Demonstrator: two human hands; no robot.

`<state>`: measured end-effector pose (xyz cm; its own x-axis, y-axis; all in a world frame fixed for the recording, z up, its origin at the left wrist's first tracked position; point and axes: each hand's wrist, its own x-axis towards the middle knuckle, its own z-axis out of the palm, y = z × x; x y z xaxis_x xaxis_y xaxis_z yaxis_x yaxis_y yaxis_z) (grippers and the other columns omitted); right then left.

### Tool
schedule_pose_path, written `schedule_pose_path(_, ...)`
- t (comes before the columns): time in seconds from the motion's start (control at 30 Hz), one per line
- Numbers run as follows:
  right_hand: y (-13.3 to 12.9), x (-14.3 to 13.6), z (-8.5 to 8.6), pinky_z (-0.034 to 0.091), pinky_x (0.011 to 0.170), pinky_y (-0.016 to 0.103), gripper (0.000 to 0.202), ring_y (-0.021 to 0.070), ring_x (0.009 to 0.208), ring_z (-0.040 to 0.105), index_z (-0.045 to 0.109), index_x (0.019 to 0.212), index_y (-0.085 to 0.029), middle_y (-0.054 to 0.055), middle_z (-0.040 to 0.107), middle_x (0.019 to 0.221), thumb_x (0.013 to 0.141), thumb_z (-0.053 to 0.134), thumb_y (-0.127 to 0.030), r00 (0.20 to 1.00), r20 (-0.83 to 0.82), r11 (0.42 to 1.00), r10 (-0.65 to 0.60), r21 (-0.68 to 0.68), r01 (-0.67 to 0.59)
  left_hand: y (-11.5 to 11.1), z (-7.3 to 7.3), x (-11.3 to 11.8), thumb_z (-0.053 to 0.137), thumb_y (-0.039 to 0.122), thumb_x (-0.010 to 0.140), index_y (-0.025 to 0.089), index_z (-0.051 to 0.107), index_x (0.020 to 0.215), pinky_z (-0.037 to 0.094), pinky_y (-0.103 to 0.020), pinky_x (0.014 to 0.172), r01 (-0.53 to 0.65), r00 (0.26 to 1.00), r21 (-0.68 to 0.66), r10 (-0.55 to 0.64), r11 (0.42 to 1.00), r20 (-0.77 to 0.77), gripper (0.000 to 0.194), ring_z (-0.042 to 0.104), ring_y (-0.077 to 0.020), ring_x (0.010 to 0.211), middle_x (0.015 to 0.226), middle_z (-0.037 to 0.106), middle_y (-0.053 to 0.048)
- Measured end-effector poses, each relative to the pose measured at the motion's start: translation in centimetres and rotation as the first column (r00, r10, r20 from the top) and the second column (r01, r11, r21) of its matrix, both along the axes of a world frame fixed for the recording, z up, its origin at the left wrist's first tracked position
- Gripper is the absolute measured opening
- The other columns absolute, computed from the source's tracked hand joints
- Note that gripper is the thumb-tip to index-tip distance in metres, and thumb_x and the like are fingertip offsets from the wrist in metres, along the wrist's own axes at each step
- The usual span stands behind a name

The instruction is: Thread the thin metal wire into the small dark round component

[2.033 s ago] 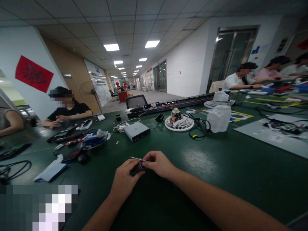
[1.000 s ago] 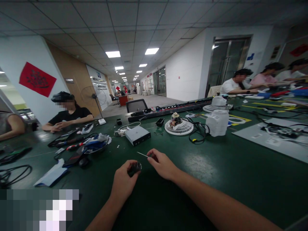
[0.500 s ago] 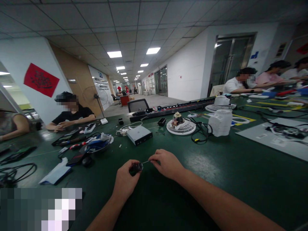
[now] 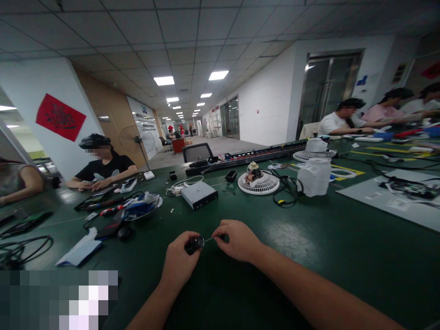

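My left hand (image 4: 181,256) is closed around a black cylindrical part (image 4: 193,245), its round end turned to the right. My right hand (image 4: 237,240) pinches a thin screwdriver (image 4: 209,239) between thumb and fingertips. Its slim metal shaft points left and reaches the round end of the black part. Whether the tip sits inside that end is too small to tell. Part of the screwdriver's dark handle shows behind my right fingers. Both hands are held low over the green table (image 4: 237,293).
Beyond my hands lie a grey disc drive (image 4: 199,196), a small black box (image 4: 231,175) and an opened white fan part (image 4: 258,182). A white housing (image 4: 313,178) and a grey panel (image 4: 392,195) are right. Left are a blue-filled bowl (image 4: 142,206) and cloth (image 4: 80,247). Several people sit around.
The black part has turned so that its end faces more to the right. Both hands sit slightly lower in view. More of the screwdriver's dark handle shows.
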<state>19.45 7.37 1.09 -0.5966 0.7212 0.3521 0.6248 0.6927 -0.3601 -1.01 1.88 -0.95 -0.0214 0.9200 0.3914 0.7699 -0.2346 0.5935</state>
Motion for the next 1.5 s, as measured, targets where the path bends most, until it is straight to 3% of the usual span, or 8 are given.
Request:
schedule_pose_path(0.37, 0.1, 0.2, -0.2, 0.041, 0.069, 0.029, 0.022, 0.0188, 0.078, 0.061, 0.075, 0.093, -0.023, 0.005, 0.068, 0.085, 0.085, 0.054, -0.027, 0.998, 0.005, 0.997, -0.069, -0.022, 0.069, 0.0, -0.1, 0.0, 0.064, 0.021, 0.075, 0.022, 0.070, 0.101, 0.055, -0.039, 0.085, 0.013, 1.000, 0.017, -0.013, 1.000, 0.016, 0.027, 0.070, -0.0224, 0.091, 0.098, 0.073, -0.004)
schedule_pose_path(0.5, 0.0, 0.0, -0.4, 0.041, 0.069, 0.027, 0.023, 0.0172, 0.077, 0.061, 0.074, 0.095, -0.024, 0.003, 0.068, 0.085, 0.084, 0.054, -0.024, 0.999, 0.004, 0.999, 0.034, -0.040, -0.034, 0.0, 0.0, 0.2, 0.063, 0.019, 0.075, 0.022, 0.069, 0.099, 0.055, -0.039, 0.084, 0.013, 1.000, 0.017, -0.013, 1.000, 0.007, 0.025, 0.069, -0.0225, 0.090, 0.096, 0.073, -0.004)
schedule_pose_path(0.63, -0.1, -0.1, -0.3, 0.040, 0.068, 0.029, 0.024, 0.0188, 0.078, 0.062, 0.073, 0.096, -0.024, 0.005, 0.068, 0.086, 0.086, 0.051, -0.025, 0.998, 0.010, 0.998, -0.060, -0.031, 0.061, 0.0, -0.1, 0.2, 0.063, 0.022, 0.076, 0.023, 0.069, 0.100, 0.055, -0.038, 0.083, -0.001, 1.000, 0.022, 0.001, 1.000, -0.006, 0.025, 0.070, -0.0227, 0.090, 0.097, 0.073, -0.004)
schedule_pose_path(0.8, 0.0, -0.1, -0.5, 0.041, 0.069, 0.028, 0.022, 0.0187, 0.079, 0.063, 0.072, 0.095, -0.024, 0.004, 0.070, 0.088, 0.085, 0.053, -0.025, 0.998, 0.047, 0.997, 0.030, -0.077, -0.026, 0.0, -0.2, 0.1, 0.063, 0.024, 0.077, 0.023, 0.068, 0.102, 0.055, -0.039, 0.083, -0.013, 1.000, -0.008, 0.013, 1.000, -0.005, 0.025, 0.070, -0.0230, 0.091, 0.099, 0.073, -0.004)
schedule_pose_path(1.0, 0.7, 0.1, -0.6, 0.040, 0.070, 0.032, 0.022, 0.0226, 0.081, 0.065, 0.062, 0.095, -0.018, 0.009, 0.070, 0.088, 0.094, 0.041, -0.024, 0.958, 0.081, 0.959, -0.275, -0.046, 0.279, 0.1, -0.1, 0.1, 0.063, 0.025, 0.077, 0.023, 0.067, 0.103, 0.054, -0.040, 0.084, -0.090, 0.996, -0.028, 0.089, 0.996, -0.017, 0.027, 0.069, -0.0245, 0.092, 0.099, 0.073, -0.005)
schedule_pose_path(1.1, 0.8, 0.4, -0.4, 0.040, 0.068, 0.030, 0.021, 0.0214, 0.082, 0.065, 0.058, 0.100, -0.018, 0.009, 0.070, 0.092, 0.096, 0.039, -0.024, 0.941, 0.034, 0.934, -0.336, -0.114, 0.338, 0.2, -0.1, 0.0, 0.063, 0.026, 0.076, 0.022, 0.066, 0.105, 0.053, -0.037, 0.085, -0.133, 0.991, -0.075, 0.133, 0.988, -0.006, 0.029, 0.069, -0.0234, 0.093, 0.101, 0.073, -0.005)
schedule_pose_path(1.3, 0.5, 0.0, -0.3, 0.039, 0.057, 0.026, 0.038, 0.0191, 0.073, 0.063, 0.065, 0.095, -0.021, 0.004, 0.069, 0.084, 0.074, 0.068, -0.053, 0.979, 0.004, 0.932, -0.203, -0.307, 0.195, -0.1, 0.2, 0.3, 0.060, 0.027, 0.078, 0.022, 0.065, 0.105, 0.052, -0.035, 0.081, -0.135, 0.990, -0.115, 0.130, 0.984, -0.049, 0.028, 0.068, -0.0230, 0.091, 0.099, 0.072, -0.005)
schedule_pose_path(1.5, 0.7, -0.6, -1.4, 0.040, 0.057, 0.025, 0.018, 0.0162, 0.069, 0.064, 0.073, 0.077, -0.023, 0.001, 0.071, 0.074, 0.076, 0.069, -0.040, 0.987, 0.013, 0.905, -0.161, -0.397, 0.153, -0.1, 0.1, 0.4, 0.058, 0.024, 0.078, 0.023, 0.063, 0.105, 0.051, -0.035, 0.082, -0.133, 0.989, -0.115, 0.124, 0.984, -0.078, 0.028, 0.066, -0.0231, 0.094, 0.101, 0.070, -0.004)
